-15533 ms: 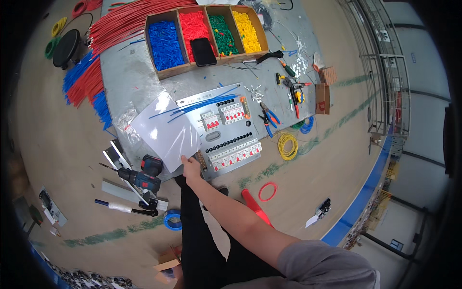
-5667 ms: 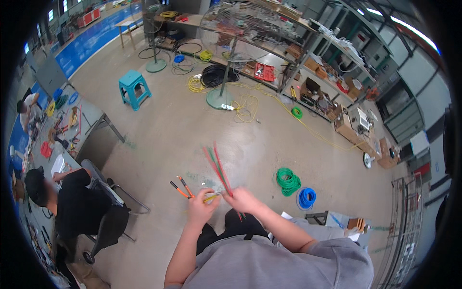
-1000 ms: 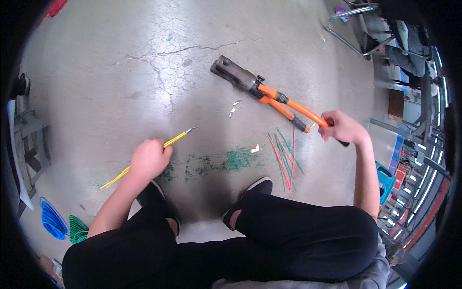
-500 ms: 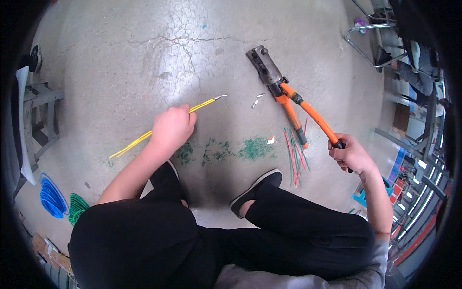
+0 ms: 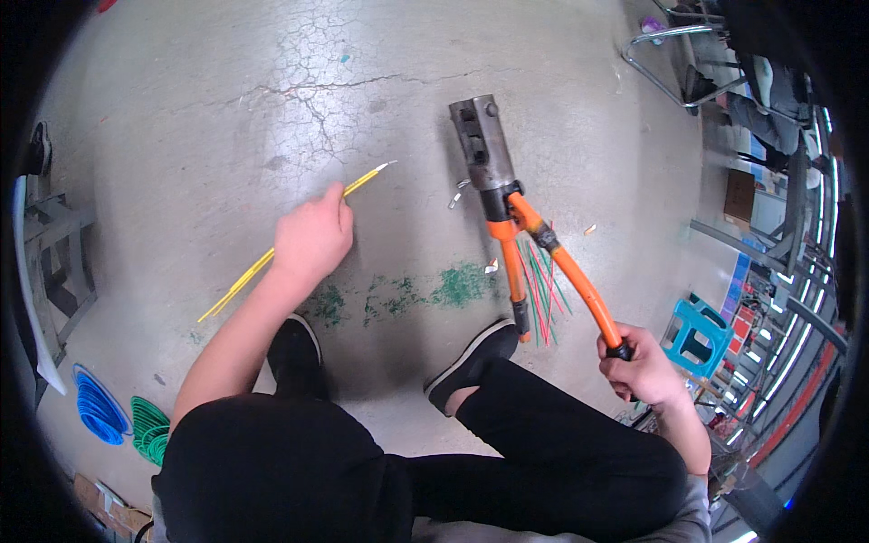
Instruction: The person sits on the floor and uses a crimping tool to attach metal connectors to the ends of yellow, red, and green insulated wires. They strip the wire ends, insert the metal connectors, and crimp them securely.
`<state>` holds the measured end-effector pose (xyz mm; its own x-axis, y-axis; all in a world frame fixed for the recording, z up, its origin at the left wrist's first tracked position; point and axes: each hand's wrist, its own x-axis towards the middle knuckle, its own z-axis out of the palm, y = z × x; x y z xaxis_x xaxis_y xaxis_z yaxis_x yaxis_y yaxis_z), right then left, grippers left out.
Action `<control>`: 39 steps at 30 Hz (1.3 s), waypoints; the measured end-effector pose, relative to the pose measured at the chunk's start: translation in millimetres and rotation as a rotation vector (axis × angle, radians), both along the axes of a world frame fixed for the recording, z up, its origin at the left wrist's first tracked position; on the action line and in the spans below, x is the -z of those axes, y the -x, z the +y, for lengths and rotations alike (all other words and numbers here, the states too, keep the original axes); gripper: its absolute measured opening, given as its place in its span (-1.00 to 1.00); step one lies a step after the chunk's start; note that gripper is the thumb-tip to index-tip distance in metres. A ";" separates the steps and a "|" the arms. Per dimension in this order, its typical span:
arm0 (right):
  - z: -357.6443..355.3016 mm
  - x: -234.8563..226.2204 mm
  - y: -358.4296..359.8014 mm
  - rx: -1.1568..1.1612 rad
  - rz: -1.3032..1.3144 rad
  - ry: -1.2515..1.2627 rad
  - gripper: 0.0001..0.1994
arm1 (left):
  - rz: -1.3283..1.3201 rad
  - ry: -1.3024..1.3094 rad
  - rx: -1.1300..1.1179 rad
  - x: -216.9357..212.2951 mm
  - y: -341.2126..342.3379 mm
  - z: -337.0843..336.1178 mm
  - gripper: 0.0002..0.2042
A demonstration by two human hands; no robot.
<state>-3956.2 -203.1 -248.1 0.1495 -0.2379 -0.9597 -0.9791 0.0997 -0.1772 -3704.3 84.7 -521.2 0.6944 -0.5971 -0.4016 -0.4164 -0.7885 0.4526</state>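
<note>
My left hand (image 5: 312,233) is closed around a few thin yellow wires (image 5: 243,282) above the floor. Their far end, with a pale tip, pokes out past my fingers; the other ends trail toward the lower left. With my right hand (image 5: 644,366) I grip the black end of one orange handle of a hydraulic crimping tool (image 5: 572,279). Its grey metal head (image 5: 487,154) points away from me, the slotted jaw side facing left. The second orange handle (image 5: 513,271) hangs toward my right shoe, beside loose red and green wires (image 5: 545,294) on the floor.
Small pale scraps (image 5: 459,194) lie near the tool. Coiled blue wire (image 5: 100,407) and green wire (image 5: 150,429) rest at the lower left. A teal stool (image 5: 699,337) stands right, below a metal-framed chair (image 5: 674,34). A grey bench frame (image 5: 59,262) is at left.
My right hand has drawn the crimping tool nearer to me and up, so its head looks larger and its loose handle now overlaps the red and green wires. My left hand keeps the yellow wires.
</note>
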 end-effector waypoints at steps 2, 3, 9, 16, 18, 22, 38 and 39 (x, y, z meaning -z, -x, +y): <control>6.6 -0.2 -7.0 -0.021 -0.009 -0.030 -0.83 | -0.029 0.020 -0.017 -2.1 -10.4 3.4 -0.76; 9.2 2.7 -9.6 -0.029 -0.019 -0.046 -0.83 | -0.034 0.029 -0.033 -1.7 -16.1 7.2 -0.77; 33.5 41.5 -45.2 -0.176 -0.118 -0.087 -0.87 | -0.072 0.002 -0.139 -12.4 -16.8 53.5 -0.74; 45.3 72.1 -78.1 -0.207 -0.109 -0.189 -0.86 | -0.031 0.076 -0.144 5.2 -4.2 66.1 -0.76; 40.7 76.5 -78.7 -0.170 -0.074 -0.212 -0.84 | 0.045 0.083 -0.160 10.2 -5.0 63.7 -0.78; 28.8 77.1 -57.2 -0.104 -0.030 -0.236 -0.80 | 0.093 0.112 -0.152 23.7 -10.5 46.9 -0.75; 82.2 69.7 -45.1 -0.271 -0.093 -0.182 -0.76 | 0.016 0.027 0.001 36.8 -67.4 39.6 -0.72; 74.5 73.2 -48.5 -0.369 -0.127 -0.127 -0.77 | 0.003 0.025 -0.009 41.1 -68.0 42.0 -0.72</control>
<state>-3907.7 -128.6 -321.3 0.3222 -0.0268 -0.9463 -0.9243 -0.2248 -0.3083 -3636.2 126.7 -562.3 0.6988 -0.6009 -0.3881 -0.4081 -0.7805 0.4736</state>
